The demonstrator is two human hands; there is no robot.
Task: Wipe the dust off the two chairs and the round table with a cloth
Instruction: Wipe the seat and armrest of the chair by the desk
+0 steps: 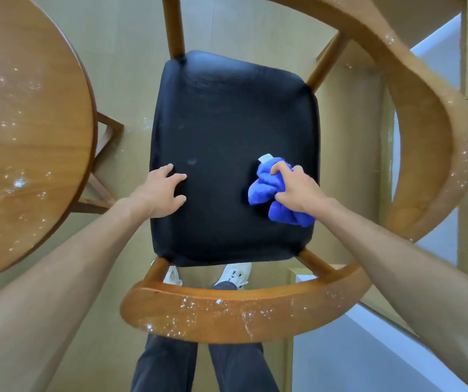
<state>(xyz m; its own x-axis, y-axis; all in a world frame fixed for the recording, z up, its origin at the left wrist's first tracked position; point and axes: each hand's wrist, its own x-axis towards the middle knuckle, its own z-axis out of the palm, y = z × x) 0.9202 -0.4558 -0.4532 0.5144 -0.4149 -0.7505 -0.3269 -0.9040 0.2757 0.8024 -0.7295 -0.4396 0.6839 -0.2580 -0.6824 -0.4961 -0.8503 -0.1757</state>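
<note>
A wooden chair with a black padded seat (227,131) stands right below me, its curved backrest rail (227,315) nearest me and speckled with white dust. My right hand (295,188) grips a crumpled blue cloth (266,188) and holds it down on the right side of the seat. My left hand (162,190) rests on the seat's left edge with fingers spread and lightly bent, holding nothing. The round wooden table (23,131) fills the left side, dusty with white specks.
The chair's armrest rail (424,123) curves round the right side, also dusted. My legs and white shoes (235,274) stand behind the backrest. A pale wall or panel (368,357) runs at the lower right. Tan floor surrounds the furniture.
</note>
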